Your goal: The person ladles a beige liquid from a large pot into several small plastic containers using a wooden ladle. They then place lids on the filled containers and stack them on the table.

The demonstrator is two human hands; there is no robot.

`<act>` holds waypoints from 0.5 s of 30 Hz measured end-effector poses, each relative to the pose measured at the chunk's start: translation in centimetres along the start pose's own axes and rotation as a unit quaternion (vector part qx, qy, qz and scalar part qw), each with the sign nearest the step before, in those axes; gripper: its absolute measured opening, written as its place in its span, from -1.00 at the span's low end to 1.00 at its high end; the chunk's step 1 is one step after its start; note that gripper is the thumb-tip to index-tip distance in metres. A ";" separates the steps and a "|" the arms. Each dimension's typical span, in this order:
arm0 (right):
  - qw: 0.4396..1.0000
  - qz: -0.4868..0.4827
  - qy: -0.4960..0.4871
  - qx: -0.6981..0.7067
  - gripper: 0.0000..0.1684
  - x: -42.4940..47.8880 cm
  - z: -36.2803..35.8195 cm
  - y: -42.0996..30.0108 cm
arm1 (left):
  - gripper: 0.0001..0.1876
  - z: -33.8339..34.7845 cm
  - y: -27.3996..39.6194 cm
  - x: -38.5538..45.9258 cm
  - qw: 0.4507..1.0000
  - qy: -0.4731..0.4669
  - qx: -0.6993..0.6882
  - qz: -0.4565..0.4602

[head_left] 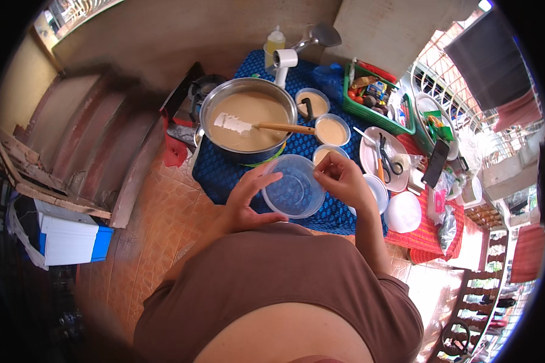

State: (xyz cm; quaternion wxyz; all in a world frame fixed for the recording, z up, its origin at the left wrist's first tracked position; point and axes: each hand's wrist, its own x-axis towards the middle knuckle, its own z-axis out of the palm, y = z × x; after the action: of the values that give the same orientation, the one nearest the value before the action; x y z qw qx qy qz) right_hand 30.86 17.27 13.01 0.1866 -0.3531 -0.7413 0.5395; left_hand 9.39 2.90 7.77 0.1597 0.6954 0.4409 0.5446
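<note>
A clear round plastic tub point(295, 193) is between my hands, near the table's front edge, with nothing in it. My left hand point(250, 202) spans its left side, finger over the rim and thumb by the near edge. Thumb and fingertips of my right hand point(340, 179) pinch the right rim. Beyond the tub stands a large steel pot point(204, 120) of pale brown liquid; a wooden handle point(286, 128) leans out over its right rim. Tubs of similar liquid, one point(312, 103) at the back, another point(332, 130) nearer and a third point(323, 153) partly behind my right hand, line the pot's right side.
Right of my wrist are stacked plastic lids or tubs point(376, 195) and a white rounded container point(403, 212). A pink tray point(368, 140) holds scissors point(383, 152). Behind it sits a green basket point(377, 119) of groceries. Stairs point(86, 131) rise at left.
</note>
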 end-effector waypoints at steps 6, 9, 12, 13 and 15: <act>0.991 -0.014 0.108 0.072 -0.16 4.0 1.7 2.1 | -0.24 -3.2 -1.5 -5.8 0.975 0.188 -0.082 -0.088; 0.976 -0.098 0.112 0.159 -0.11 6.3 3.6 2.4 | -0.27 -5.3 -2.2 -7.6 0.953 0.240 -0.119 -0.140; 0.962 -0.123 0.150 0.191 -0.27 7.8 5.4 1.5 | -0.35 -7.5 -2.7 -8.9 0.953 0.224 -0.101 -0.179; 0.954 -0.130 0.168 0.211 -0.31 8.1 5.9 1.0 | -0.36 -8.2 -3.1 -9.5 0.954 0.210 -0.084 -0.197; 0.957 -0.130 0.173 0.194 -0.37 8.9 6.3 -0.2 | -0.39 -9.2 -3.9 -10.1 0.954 0.209 -0.065 -0.206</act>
State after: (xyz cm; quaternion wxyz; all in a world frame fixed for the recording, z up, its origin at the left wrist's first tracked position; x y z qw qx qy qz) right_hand 20.54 19.45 10.09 0.4457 -0.2986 -0.6183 0.5743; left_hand -0.81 -5.28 2.06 0.2176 0.4478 0.5621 0.6604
